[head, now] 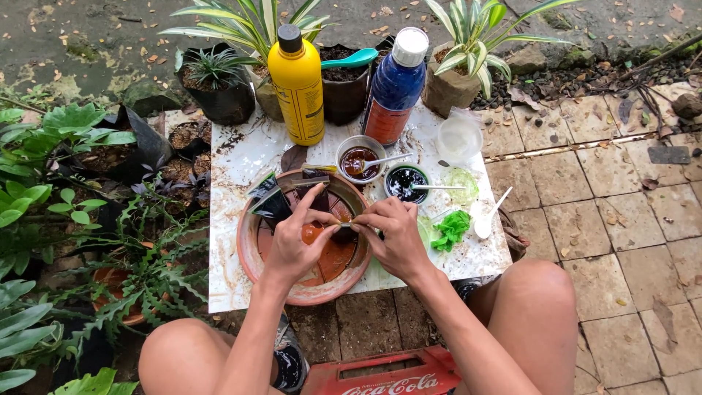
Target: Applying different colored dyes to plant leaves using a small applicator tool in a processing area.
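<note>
I read both hands over the terracotta dish [252, 252], which sits on the white board [482, 256]. My left hand [296, 241] has its fingers curled, thumb and forefinger pinched on a small thin object [344, 224] held above the dish centre; its kind I cannot tell. My right hand [395, 234] meets it from the other side — fingertips pressed together on the same object. Dark packets [274, 197] lean on the dish's far rim. Beyond it stand a bowl of brown liquid [358, 159] and a cup of black liquid [406, 181], each with a spoon in it. Behind these: a yellow bottle [296, 84] and a blue bottle [395, 84] — both capped, upright. Green material [450, 228] lies just right of my right hand.
</note>
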